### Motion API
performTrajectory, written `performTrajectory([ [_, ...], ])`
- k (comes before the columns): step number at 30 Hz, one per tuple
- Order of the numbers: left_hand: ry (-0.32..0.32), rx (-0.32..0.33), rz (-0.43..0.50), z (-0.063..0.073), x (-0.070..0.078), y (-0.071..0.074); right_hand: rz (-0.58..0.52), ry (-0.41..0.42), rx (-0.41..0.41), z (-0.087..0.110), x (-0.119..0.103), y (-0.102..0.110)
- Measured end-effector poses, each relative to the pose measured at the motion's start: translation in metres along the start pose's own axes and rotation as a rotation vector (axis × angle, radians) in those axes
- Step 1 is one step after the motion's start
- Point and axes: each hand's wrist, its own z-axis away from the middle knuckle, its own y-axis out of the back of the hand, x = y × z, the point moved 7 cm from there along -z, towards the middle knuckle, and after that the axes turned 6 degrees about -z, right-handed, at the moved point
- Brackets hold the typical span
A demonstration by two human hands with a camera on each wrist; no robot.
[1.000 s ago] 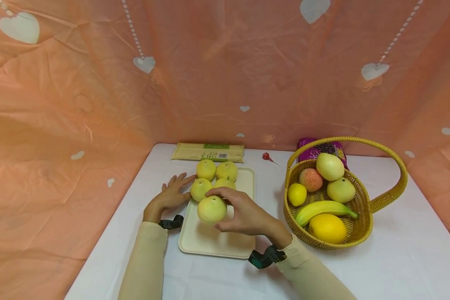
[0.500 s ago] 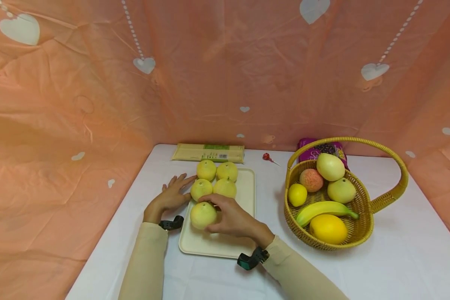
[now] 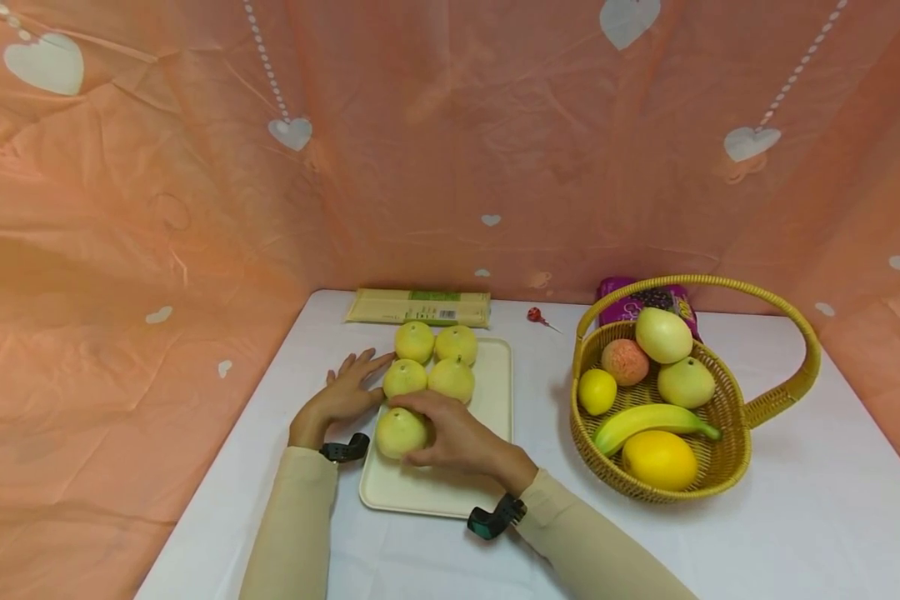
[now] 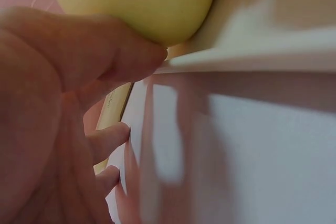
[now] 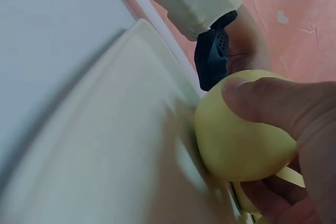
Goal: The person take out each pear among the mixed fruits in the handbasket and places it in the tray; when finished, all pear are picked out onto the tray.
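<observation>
In the head view my right hand [image 3: 456, 437] grips a round yellow-green pear [image 3: 401, 432] low over the left part of a cream tray [image 3: 435, 498]. Thumb on one side and fingers on the other hold this pear [image 5: 244, 135] in the right wrist view. Several like pears [image 3: 451, 381] stand in two columns on the tray's far part. My left hand [image 3: 345, 393] rests at the tray's left edge with fingers spread. Its thumb lies along the tray rim, right against a pear [image 4: 152, 3] in the left wrist view.
A wicker basket [image 3: 737, 467] with a tall handle stands right of the tray, holding a banana [image 3: 648, 425], a peach [image 3: 625, 362] and several other fruits. Behind it lies a purple packet [image 3: 618, 312]. A flat beige packet [image 3: 390, 306] and a red lollipop [image 3: 536, 316] lie at the back.
My right hand has carried the pear left and down, to a place just in front of the left column on the tray. The left hand has stayed where it was.
</observation>
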Motion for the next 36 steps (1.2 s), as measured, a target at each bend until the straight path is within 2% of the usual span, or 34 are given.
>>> performTrajectory([
  [6,0.011,-0.004,0.005,0.000,-0.001,0.000,0.033,0.003,0.010,-0.003,0.000,-0.003],
  [17,-0.014,-0.013,-0.010,0.003,0.004,-0.001,0.058,0.009,0.026,-0.005,0.003,-0.006],
  [26,0.003,-0.015,-0.011,0.001,-0.001,-0.002,0.088,0.050,0.021,0.001,-0.005,0.005],
  [29,0.005,-0.018,-0.006,0.000,-0.002,-0.002,0.054,0.057,0.023,0.009,-0.012,0.014],
  [36,0.013,-0.020,-0.021,-0.001,-0.001,-0.002,-0.140,0.012,0.021,0.046,-0.029,0.047],
])
